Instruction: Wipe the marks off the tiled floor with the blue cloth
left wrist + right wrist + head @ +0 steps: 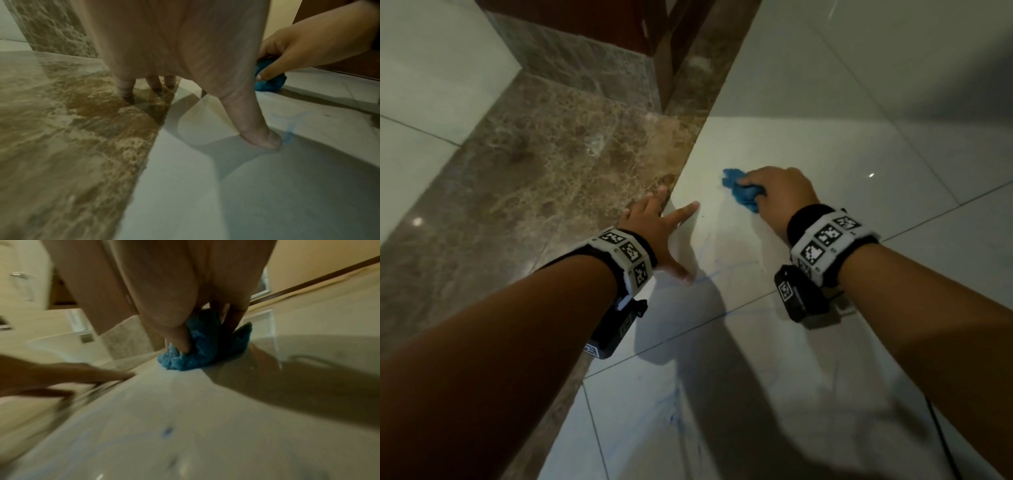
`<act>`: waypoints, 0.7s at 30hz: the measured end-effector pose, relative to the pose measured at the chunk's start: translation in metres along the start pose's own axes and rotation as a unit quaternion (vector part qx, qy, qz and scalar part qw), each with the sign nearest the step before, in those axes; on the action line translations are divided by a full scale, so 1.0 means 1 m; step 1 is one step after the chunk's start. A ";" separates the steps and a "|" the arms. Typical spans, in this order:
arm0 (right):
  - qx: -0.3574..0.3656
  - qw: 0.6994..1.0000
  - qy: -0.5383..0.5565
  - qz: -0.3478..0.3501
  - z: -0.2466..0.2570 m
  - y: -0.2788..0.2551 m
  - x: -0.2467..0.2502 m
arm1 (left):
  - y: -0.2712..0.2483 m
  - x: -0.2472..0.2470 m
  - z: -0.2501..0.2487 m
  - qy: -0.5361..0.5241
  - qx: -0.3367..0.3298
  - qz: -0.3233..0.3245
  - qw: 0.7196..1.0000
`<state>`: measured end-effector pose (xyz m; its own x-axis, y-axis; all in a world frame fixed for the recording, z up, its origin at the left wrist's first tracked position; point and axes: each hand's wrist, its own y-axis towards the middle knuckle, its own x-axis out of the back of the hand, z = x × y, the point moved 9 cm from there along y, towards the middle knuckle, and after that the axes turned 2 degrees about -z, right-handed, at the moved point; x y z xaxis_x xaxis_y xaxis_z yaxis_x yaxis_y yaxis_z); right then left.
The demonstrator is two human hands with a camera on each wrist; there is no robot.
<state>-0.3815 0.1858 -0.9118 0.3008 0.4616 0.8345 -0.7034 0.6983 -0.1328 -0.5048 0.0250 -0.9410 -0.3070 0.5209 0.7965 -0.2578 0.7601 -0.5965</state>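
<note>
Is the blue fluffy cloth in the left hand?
No, the crumpled blue fluffy cloth is gripped by the right hand, while the left hand rests spread flat on the pale glossy tiled floor.

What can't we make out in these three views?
- Floor under the cloth: hidden by cloth and right hand, all views.
- Right fingertips: buried in cloth, right wrist view.
- Marks: faint on the head view, smeared by blur on the right wrist view.
- Left hand fingertips: palm hides most, left wrist view.
</note>
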 end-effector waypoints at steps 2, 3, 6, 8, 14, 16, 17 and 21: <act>0.031 0.998 -0.041 0.039 0.020 -0.015 -0.013 | -0.001 0.001 -0.001 0.002 0.003 0.000 1.000; 0.068 0.993 -0.066 0.063 0.037 -0.026 -0.022 | -0.001 0.001 -0.002 0.004 0.006 0.001 1.000; 0.167 0.971 -0.129 0.111 0.072 -0.058 -0.045 | -0.003 0.003 -0.003 0.001 0.012 0.003 1.000; 0.160 0.976 -0.103 0.109 0.061 -0.055 -0.042 | -0.005 0.004 -0.005 0.001 0.009 0.004 1.000; -0.039 0.997 -0.072 0.010 -0.003 -0.027 0.000 | -0.008 0.002 0.002 0.007 -0.014 0.006 1.000; 0.026 0.995 -0.086 0.038 0.025 -0.037 -0.019 | -0.014 -0.003 0.010 0.004 -0.015 0.000 1.000; 0.076 0.992 -0.087 0.060 0.042 -0.045 -0.033 | -0.018 -0.007 0.013 0.009 -0.013 0.000 1.000; 0.123 0.988 -0.043 0.088 0.055 -0.041 -0.046 | -0.033 -0.020 0.012 0.032 -0.015 0.013 0.999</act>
<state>-0.4016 0.1054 -0.9156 0.1122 0.5078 0.8541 -0.8784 0.4526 -0.1537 -0.5007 -0.0153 -0.9382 -0.2544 0.5626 0.7866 -0.2223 0.7575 -0.6138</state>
